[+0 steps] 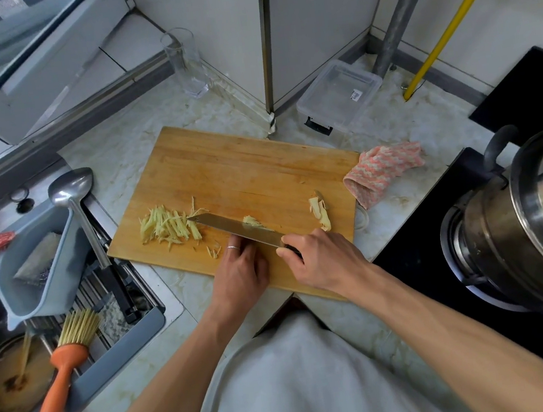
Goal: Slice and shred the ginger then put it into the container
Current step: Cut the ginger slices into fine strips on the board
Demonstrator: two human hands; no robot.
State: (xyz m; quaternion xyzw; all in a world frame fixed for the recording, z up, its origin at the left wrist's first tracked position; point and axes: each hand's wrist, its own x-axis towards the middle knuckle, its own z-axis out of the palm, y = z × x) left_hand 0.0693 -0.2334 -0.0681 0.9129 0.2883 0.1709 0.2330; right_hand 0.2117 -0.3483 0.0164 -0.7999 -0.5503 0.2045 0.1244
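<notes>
From the head camera, a wooden cutting board [241, 171] is lying on the pale marbled worktop [124, 145], and everything else is sitting around it. The right hand [322, 261] is gripping the dark handle of a kitchen knife [235, 228], its fingers curled round the handle at the board's near edge, while the blade is lying tilted across the board with its tip reaching the pile of ginger shreds [169, 228] on the board's left part. The left hand [241, 272] is resting at the board's near edge just beside the blade, a ring on one finger; its fingertips are hidden behind the blade next to a small piece of ginger [251, 221], so I cannot tell whether they are pinching it. A few loose shreds are lying just left of that hand. A knobbly ginger offcut [320, 211] is lying on the board's right part, apart from the knife. Beyond the board's far right corner, a clear plastic container [340, 93] is sitting by the wall. A pink knitted cloth [383, 170] is touching the board's right edge. Left of the board, a steel ladle [71, 194] is leaning in a grey sink rack [38, 257], with an orange dish brush [57, 375] nearer the person. Right of the board, a steel pot [535, 226] is standing on the stove. A drinking glass [186, 65] is standing behind the board.
</notes>
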